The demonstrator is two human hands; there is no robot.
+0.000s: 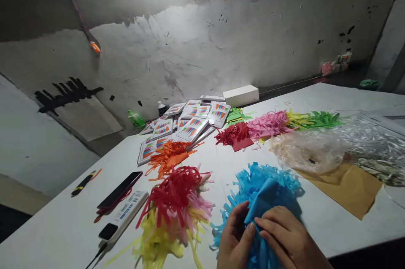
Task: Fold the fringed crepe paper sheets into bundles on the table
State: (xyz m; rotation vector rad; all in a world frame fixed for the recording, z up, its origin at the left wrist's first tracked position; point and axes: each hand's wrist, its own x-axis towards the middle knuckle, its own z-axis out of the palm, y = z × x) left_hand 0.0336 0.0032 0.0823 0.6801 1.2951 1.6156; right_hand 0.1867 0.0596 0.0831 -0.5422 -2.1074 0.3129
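Both hands, left (232, 235) and right (286, 235), pinch blue tissue (264, 195) at the table's (316, 218) near edge.
I judge folding is underway; next I'd press the fold flat without tearing the fringe.

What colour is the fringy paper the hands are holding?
Bright blue. The fringed tissue paper shows best in the head view, pinched between both hands.

blue tissue paper (264, 193) | fringed pile (one folded piece upright, perhaps pinched) | table's near edge
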